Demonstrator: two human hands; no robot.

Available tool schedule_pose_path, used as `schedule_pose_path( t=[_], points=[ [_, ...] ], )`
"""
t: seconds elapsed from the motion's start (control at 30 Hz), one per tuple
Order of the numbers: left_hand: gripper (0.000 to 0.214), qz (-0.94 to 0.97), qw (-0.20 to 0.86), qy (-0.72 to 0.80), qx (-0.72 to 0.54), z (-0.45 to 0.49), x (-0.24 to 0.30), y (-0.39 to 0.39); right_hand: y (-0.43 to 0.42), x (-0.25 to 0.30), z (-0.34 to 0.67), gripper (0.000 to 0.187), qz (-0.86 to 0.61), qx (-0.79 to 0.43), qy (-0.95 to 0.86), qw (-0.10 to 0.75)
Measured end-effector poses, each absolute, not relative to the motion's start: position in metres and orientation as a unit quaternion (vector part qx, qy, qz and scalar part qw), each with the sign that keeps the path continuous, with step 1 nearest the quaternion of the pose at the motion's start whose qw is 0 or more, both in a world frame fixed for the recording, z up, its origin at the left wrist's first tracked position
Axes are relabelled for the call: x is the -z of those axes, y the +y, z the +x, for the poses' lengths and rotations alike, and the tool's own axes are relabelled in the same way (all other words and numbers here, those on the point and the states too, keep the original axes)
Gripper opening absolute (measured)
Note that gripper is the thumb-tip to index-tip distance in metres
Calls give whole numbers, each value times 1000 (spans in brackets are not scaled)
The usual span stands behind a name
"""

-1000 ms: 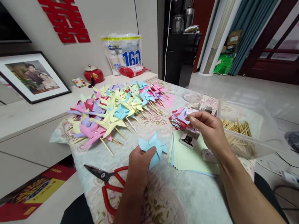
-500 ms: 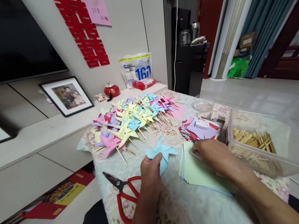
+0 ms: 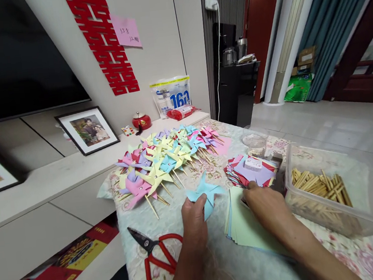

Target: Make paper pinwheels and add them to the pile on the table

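Observation:
My left hand (image 3: 193, 222) pinches a light blue paper pinwheel (image 3: 205, 194) that has no stick, holding it just above the table. My right hand (image 3: 265, 204) is lowered onto the stack of pale green paper squares (image 3: 247, 227), fingers curled at its far edge beside a small box that is mostly hidden; whether it grips anything is hidden. Behind lies a heap of finished pinwheels on sticks (image 3: 166, 158). A pile of coloured cut papers (image 3: 252, 173) sits just beyond my right hand.
Red-handled scissors (image 3: 156, 258) lie at the near left of the floral tablecloth (image 3: 167, 212). A clear plastic tub (image 3: 337, 219) of wooden sticks stands at the right. A small clear cup (image 3: 255, 141) stands behind the papers. A low cabinet with framed photos (image 3: 88, 129) runs along the left.
My right hand dropped from raised in the air down onto the green paper stack. The view tilted upward and shifted; my left hand keeps holding the blue pinwheel.

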State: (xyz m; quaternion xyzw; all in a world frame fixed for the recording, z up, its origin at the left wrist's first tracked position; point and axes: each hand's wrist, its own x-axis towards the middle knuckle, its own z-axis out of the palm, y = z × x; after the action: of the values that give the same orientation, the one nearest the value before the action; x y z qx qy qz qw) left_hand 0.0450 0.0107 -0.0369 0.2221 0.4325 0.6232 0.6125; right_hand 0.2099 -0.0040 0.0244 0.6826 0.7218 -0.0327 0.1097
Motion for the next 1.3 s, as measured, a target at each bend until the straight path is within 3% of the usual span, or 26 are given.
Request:
schedule_pose_path(
  t=[0.17,0.57,0.93,1.1,1.3],
  points=[
    [28,257,629,420,-601,44,43,11,-1,-21,212,41,679,36,724,118],
    [28,242,642,422,-593,45,35,4,3,-17,223,23,673,72,733,61],
    [30,251,648,415,-587,43,40,3,3,-15,224,20,680,53,730,52],
    [31,244,658,409,-584,45,40,3,2,-17,223,11,658,58,748,-67],
    [31,268,634,426,-587,48,39,2,-6,-16,205,16,554,187,770,-257]
  ],
)
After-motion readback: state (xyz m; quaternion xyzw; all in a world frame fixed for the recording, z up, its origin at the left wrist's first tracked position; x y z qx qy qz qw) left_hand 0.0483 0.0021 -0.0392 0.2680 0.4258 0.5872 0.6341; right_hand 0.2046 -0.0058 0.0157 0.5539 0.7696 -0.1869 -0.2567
